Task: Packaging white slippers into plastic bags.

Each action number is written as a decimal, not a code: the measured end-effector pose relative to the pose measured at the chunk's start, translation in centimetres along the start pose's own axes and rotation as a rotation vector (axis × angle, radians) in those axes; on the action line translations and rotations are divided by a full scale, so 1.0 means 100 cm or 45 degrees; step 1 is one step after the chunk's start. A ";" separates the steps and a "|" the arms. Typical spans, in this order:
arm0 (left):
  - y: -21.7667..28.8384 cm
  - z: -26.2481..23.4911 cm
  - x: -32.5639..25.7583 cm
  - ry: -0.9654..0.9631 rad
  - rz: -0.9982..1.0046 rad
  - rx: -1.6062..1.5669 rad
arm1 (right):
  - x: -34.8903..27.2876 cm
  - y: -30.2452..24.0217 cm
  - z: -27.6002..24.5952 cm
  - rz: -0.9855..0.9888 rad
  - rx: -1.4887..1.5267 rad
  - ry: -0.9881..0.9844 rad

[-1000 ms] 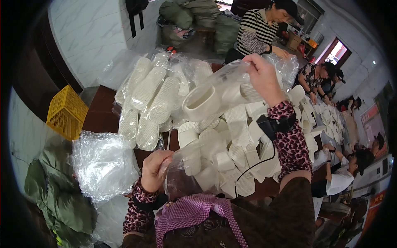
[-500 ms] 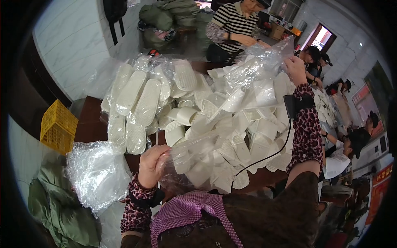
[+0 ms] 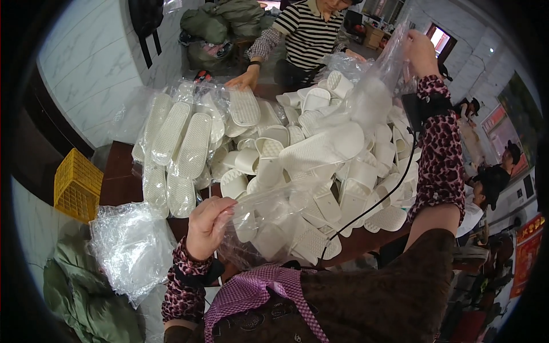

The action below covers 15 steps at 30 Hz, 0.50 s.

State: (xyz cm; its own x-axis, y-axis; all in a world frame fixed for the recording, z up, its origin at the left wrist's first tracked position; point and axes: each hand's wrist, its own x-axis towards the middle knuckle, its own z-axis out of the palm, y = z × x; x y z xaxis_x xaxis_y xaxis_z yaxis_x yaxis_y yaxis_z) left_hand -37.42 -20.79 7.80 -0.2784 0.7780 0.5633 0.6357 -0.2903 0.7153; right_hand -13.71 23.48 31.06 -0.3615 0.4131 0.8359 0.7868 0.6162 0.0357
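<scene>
My left hand [image 3: 209, 227] is closed in a pinch on a clear plastic bag [image 3: 274, 203], low over the near edge of a pile of white slippers. Raised at the far right, my right hand [image 3: 422, 54] grips clear plastic film [image 3: 390, 66] that hangs down toward the pile. Whether both hands hold one and the same bag I cannot tell. Between them a white slipper [image 3: 323, 147] lies sole up, partly behind the film. Loose white slippers [image 3: 349, 183] are heaped below, and bagged ones [image 3: 193, 146] are stacked at the left.
A stack of flat clear bags [image 3: 132, 248] lies at the near left, by a yellow crate [image 3: 79, 186]. Across the brown table [image 3: 121, 183] a co-worker in a striped shirt [image 3: 311, 34] touches the bagged slippers. A black cable [image 3: 374, 212] runs along my right arm. Other people sit at right.
My right hand has moved up and to the right, pulling the film higher. My left hand stays almost in place. The co-worker's hand has come down onto the bagged slippers.
</scene>
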 end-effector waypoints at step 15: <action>0.029 0.003 0.028 -0.046 0.048 -0.083 | 0.034 -0.051 -0.120 0.112 -0.238 0.511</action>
State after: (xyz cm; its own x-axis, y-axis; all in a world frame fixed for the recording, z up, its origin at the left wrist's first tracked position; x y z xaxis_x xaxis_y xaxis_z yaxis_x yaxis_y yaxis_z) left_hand -36.11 -19.26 11.30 -0.2283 0.7848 0.5762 0.5968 -0.3548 0.7197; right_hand -12.91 13.70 40.31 -0.0956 0.1430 0.9851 0.8960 0.4435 0.0226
